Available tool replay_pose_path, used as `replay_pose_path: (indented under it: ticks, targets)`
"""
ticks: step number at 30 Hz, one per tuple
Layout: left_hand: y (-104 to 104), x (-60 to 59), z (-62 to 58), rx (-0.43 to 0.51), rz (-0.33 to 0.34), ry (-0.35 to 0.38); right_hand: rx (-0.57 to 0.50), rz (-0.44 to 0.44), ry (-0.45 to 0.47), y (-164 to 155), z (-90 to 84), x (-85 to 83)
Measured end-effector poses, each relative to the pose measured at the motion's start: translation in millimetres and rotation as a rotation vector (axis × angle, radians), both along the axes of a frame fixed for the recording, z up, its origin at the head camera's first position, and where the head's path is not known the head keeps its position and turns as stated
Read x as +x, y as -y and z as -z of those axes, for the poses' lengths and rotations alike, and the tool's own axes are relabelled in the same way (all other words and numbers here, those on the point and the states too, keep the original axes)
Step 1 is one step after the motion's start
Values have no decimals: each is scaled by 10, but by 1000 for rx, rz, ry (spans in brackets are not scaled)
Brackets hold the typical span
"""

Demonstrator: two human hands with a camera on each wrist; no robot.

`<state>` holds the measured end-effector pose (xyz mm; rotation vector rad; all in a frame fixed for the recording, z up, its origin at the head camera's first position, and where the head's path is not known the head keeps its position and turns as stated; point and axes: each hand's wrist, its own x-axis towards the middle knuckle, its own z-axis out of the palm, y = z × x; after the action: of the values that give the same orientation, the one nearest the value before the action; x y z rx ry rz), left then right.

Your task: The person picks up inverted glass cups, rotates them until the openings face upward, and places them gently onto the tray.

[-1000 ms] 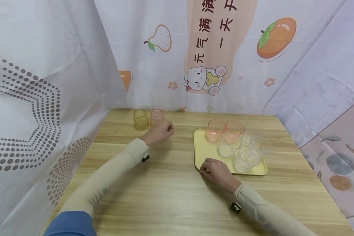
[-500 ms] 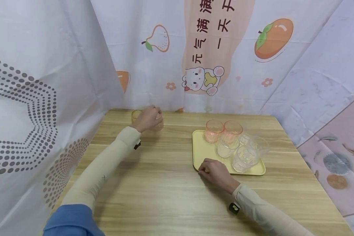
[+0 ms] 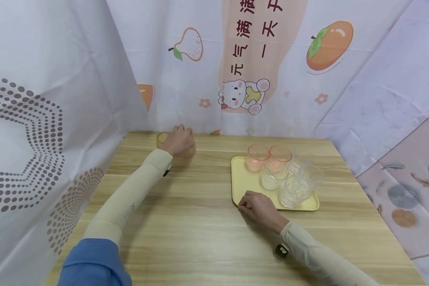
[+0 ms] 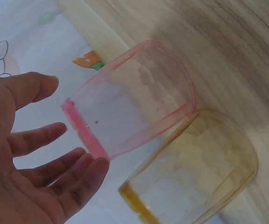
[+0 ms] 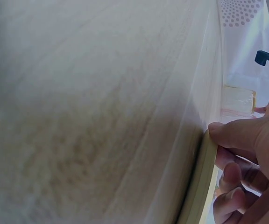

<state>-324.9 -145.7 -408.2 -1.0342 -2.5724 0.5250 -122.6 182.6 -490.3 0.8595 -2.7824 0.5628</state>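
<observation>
My left hand point(image 3: 180, 141) is over a pink tumbler point(image 4: 139, 102) at the back left of the table. In the left wrist view its thumb and fingers are spread, with the fingertips close to the pink rim. Beside that tumbler stands an amber tumbler point(image 4: 200, 163), partly covered by the hand in the head view. My right hand point(image 3: 261, 208) pinches the front left corner of a yellow tray point(image 3: 238, 178), thumb on its edge point(image 5: 205, 179) and fingers on the other side. On the tray are two pink tumblers, one of them the left pink tumbler point(image 3: 257, 159), and several clear glasses point(image 3: 292, 194).
The wooden table point(image 3: 186, 238) runs back to a printed curtain point(image 3: 196, 87), with more curtains at both sides. The two loose tumblers stand close to that back edge. At the tray's right side the clear glasses crowd together and overlap in view.
My left hand has moved back and left from in front of the pink tumbler to over it. My right hand still holds the tray corner. The head view has shifted slightly.
</observation>
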Motion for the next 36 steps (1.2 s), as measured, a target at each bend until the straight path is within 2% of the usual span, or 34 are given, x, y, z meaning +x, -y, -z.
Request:
replay_pose_path:
  ticks: [2,5,6,11,14,17,20,24,25,29,36]
  targets:
    - [2,-21,18,-7,-7,9,-2,1,2,4,-6,-5]
    - [-4,-51,48,68,-51,57,2,4,9,1,-7,-11]
    - [-7,-59,57,48,-51,44,3,5,11,1,-8,-12]
    - [-4,-75,88,106,-98,52,3,11,18,-1,-4,-10]
    - [5,-88,87,173,-129,127,5,13,18,-1,-7,-9]
    - [13,-109,79,249,-161,233,9,14,11,0,-11,-8]
    - [23,-128,74,255,-182,298,17,14,2,2,-9,-8]
    - [29,-133,58,352,-232,413,21,16,-3,7,-7,-1]
    - [31,-132,56,404,-250,446,22,17,-3,8,-5,1]
    - [44,-116,40,468,-262,515,26,22,-5,18,-7,9]
    - [65,-54,-14,527,-265,589,34,24,-16,9,-22,12]
